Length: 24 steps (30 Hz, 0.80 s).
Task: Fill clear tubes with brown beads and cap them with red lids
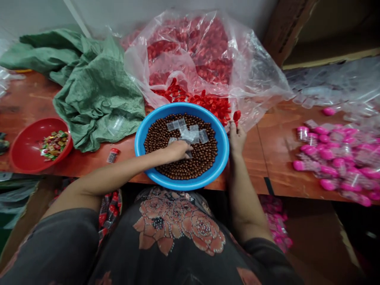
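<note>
My left hand (177,151) is inside the blue basin (138,148), its fingers curled just above the brown balls (166,166). A clear plastic piece shows at its fingertips, partly hidden by them. Several small clear plastic containers (194,134) lie on the balls beyond that hand. Just outside the basin's right rim, my right hand (237,138) pinches a red plastic cap (236,116) upright between the fingertips. A heap of similar red pieces (209,106) spills from the large clear plastic bag (249,71) behind the basin.
A green woven sack (101,95) lies to the left, near a red bowl (22,146) of wrapped candies. A small red-capped container (113,155) lies on the wooden table (252,158). Pink-capped containers (338,158) are piled right, with clear ones (323,91) behind.
</note>
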Available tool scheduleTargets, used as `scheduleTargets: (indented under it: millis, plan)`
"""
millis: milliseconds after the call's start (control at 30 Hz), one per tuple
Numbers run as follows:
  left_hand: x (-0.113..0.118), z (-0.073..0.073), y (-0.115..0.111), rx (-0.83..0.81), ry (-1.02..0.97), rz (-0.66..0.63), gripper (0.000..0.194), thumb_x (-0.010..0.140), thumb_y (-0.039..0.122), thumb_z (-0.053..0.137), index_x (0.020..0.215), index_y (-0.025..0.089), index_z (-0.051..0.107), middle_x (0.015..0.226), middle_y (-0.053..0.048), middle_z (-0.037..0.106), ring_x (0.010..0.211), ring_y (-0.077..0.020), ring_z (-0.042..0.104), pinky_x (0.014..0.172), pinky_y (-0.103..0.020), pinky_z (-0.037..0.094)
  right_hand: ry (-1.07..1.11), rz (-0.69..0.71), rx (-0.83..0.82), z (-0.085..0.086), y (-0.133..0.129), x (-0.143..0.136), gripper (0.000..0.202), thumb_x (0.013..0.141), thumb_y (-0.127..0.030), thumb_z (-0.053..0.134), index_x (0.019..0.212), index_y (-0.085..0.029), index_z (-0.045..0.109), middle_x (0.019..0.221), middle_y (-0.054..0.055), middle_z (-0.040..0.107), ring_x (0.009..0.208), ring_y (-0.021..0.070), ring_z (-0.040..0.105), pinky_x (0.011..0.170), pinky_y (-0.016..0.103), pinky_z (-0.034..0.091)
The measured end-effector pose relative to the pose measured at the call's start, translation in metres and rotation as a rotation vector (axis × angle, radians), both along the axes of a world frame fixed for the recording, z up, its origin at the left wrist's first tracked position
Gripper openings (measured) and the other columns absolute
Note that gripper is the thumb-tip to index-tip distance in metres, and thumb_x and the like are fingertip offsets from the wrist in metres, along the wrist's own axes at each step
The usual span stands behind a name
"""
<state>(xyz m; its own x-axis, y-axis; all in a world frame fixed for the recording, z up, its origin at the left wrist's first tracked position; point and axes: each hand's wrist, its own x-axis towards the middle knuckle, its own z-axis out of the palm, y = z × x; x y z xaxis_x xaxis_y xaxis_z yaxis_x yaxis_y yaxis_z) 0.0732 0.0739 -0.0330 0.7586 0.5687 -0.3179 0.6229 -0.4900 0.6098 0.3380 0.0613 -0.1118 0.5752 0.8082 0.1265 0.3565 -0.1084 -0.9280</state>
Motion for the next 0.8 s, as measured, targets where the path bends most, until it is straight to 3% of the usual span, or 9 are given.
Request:
scheduleTargets:
  millis: [200, 300, 400, 600, 800]
  plan:
    - [-0.001, -0.007, 0.005, -0.333, -0.159, 0.234, 0.031, 0.059, 0.009, 0.075, 0.088, 0.018, 0.075, 0.076, -0.001, 0.070, 0.067, -0.0169, 0.062, 0.070, -0.030, 0.050, 0.336, -0.050, 0.212, 0.024, -0.041, -0.012, 0.044, 0.080, -0.049, 0.064, 0.113, -0.021, 0.056, 0.081, -0.001, 0.063, 0.062, 0.0125, 0.060, 0.059, 0.027, 0.047]
    - [0.013, -0.009, 0.005, -0.457, -0.119, 0.340, 0.032, 0.053, 0.007, 0.082, 0.083, 0.014, 0.072, 0.067, 0.001, 0.066, 0.061, -0.0140, 0.059, 0.065, -0.027, 0.050, 0.457, -0.081, 0.261, 0.039, -0.058, -0.020, 0.042, 0.075, -0.046, 0.071, 0.106, -0.023, 0.056, 0.081, -0.003, 0.064, 0.065, 0.0114, 0.063, 0.059, 0.025, 0.048]
    - [0.028, -0.011, 0.003, -0.532, -0.106, 0.372, 0.020, 0.060, 0.007, 0.080, 0.076, 0.012, 0.069, 0.061, 0.002, 0.063, 0.058, -0.0124, 0.059, 0.063, -0.026, 0.051, 0.568, -0.066, 0.296, 0.053, -0.075, -0.028, 0.035, 0.073, -0.043, 0.075, 0.093, -0.022, 0.056, 0.082, -0.003, 0.067, 0.065, 0.0095, 0.062, 0.058, 0.022, 0.046]
    - [0.039, -0.014, -0.002, -0.692, -0.173, 0.403, 0.012, 0.072, 0.001, 0.070, 0.081, 0.010, 0.070, 0.063, 0.001, 0.063, 0.058, -0.0095, 0.061, 0.064, -0.024, 0.054, 0.603, 0.002, 0.352, 0.071, -0.095, -0.040, 0.042, 0.072, -0.035, 0.077, 0.109, -0.027, 0.058, 0.084, -0.003, 0.069, 0.066, 0.0090, 0.060, 0.060, 0.022, 0.044]
    - [0.036, -0.019, -0.002, -0.965, -0.296, 0.526, 0.023, 0.062, -0.005, 0.075, 0.078, 0.010, 0.067, 0.064, 0.000, 0.066, 0.060, -0.0105, 0.063, 0.066, -0.025, 0.056, 0.655, 0.072, 0.313, 0.085, -0.102, -0.044, 0.051, 0.072, -0.031, 0.075, 0.120, -0.035, 0.057, 0.084, -0.005, 0.062, 0.069, 0.0113, 0.060, 0.060, 0.026, 0.048]
